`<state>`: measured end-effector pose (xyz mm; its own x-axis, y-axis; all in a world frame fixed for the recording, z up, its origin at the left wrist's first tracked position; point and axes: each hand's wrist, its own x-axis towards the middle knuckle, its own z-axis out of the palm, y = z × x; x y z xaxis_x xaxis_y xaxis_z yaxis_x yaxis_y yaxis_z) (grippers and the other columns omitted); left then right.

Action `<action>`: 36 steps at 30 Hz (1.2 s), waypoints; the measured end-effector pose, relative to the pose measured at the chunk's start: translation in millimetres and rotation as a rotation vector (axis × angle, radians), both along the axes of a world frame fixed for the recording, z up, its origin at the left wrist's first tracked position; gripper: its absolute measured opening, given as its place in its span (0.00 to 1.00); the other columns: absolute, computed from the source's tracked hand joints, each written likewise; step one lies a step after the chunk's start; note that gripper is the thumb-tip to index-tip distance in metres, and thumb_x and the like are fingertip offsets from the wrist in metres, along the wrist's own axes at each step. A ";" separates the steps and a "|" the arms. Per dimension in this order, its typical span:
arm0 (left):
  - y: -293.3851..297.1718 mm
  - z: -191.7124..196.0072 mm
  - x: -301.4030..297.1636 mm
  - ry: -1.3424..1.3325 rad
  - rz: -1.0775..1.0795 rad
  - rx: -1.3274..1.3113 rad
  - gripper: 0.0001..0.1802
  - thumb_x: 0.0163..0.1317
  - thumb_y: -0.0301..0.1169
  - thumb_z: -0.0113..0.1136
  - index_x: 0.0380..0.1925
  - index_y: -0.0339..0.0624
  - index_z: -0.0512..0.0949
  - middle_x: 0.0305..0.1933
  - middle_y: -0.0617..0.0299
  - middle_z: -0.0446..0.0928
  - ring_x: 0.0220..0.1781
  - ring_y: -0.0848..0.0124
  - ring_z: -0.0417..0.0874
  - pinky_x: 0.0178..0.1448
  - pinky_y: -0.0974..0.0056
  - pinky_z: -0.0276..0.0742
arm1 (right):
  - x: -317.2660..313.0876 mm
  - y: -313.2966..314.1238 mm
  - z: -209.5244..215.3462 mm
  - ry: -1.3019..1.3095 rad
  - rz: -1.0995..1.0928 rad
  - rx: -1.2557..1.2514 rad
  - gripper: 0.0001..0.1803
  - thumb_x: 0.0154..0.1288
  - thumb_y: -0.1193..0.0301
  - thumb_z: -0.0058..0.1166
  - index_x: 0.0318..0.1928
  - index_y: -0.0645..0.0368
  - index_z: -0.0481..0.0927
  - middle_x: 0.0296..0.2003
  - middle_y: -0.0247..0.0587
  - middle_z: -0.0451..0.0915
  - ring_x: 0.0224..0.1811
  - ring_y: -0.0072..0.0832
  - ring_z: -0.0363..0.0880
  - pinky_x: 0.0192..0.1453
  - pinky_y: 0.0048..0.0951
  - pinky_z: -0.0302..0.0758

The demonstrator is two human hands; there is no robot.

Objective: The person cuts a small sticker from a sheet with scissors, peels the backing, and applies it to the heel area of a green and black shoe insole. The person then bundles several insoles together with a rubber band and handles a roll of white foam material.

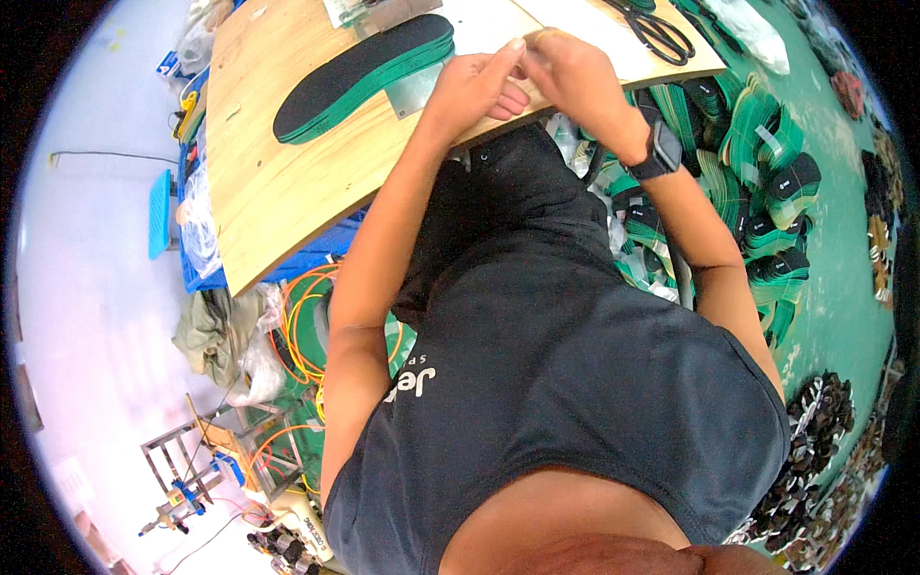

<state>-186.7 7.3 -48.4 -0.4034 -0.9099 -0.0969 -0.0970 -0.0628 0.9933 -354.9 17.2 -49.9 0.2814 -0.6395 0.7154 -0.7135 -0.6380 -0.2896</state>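
A stack of black-topped green shoe insoles (364,81) lies on the wooden tabletop (264,177), left of my hands. Part of it rests over a thin metal plate (414,93). My left hand (482,88) is closed at the table's near edge, thumb stretched along the curled fingers. Against it, my right hand (570,75) is also closed, its thumb and fingers pinched together and meeting the left fingertips. Whatever lies between the fingers is too small or hidden to make out. A dark watch (661,146) sits on my right wrist.
Black-handled scissors (661,36) lie at the table's right end. Another metal piece (379,14) is at its far edge. Bundles of green insoles (757,144) are heaped on the floor to the right. Orange hoses (305,297) and a metal frame (182,450) stand lower left.
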 end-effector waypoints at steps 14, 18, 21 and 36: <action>-3.1 -11.4 6.7 -0.031 0.081 -0.177 0.16 0.68 0.38 0.53 0.29 0.37 0.77 0.21 0.64 0.76 0.21 0.80 0.74 0.26 0.74 0.72 | 3.7 9.8 -6.7 -1.020 0.241 0.871 0.12 0.64 0.65 0.58 0.31 0.63 0.79 0.21 0.35 0.78 0.18 0.18 0.74 0.21 0.17 0.68; -6.0 15.2 56.6 -0.295 0.195 -0.456 0.14 0.68 0.37 0.52 0.35 0.38 0.81 0.25 0.65 0.79 0.26 0.80 0.76 0.33 0.74 0.74 | 3.2 -27.2 7.3 -1.116 0.311 0.598 0.09 0.65 0.69 0.55 0.34 0.63 0.79 0.25 0.38 0.80 0.22 0.20 0.75 0.27 0.17 0.68; -14.2 25.4 109.1 -0.282 0.382 -0.596 0.10 0.60 0.33 0.61 0.36 0.38 0.82 0.29 0.63 0.81 0.31 0.79 0.78 0.38 0.72 0.75 | 11.5 -53.4 18.1 -1.144 0.214 0.572 0.11 0.62 0.66 0.54 0.34 0.63 0.78 0.26 0.47 0.79 0.29 0.37 0.79 0.34 0.32 0.73; -70.0 36.5 143.6 -0.977 -0.042 -0.689 0.39 0.49 0.53 0.66 0.55 0.37 0.73 0.47 0.45 0.79 0.48 0.51 0.80 0.54 0.56 0.74 | 68.2 -59.5 -2.0 -1.219 0.237 1.171 0.13 0.66 0.68 0.52 0.30 0.66 0.77 0.23 0.47 0.81 0.17 0.24 0.78 0.19 0.18 0.73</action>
<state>-43.2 -62.6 -11.9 -0.4613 -0.8786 0.1236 -0.8188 0.4752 0.3220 -286.7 -42.3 -51.8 0.1272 -0.9685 -0.2142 0.3321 0.2450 -0.9109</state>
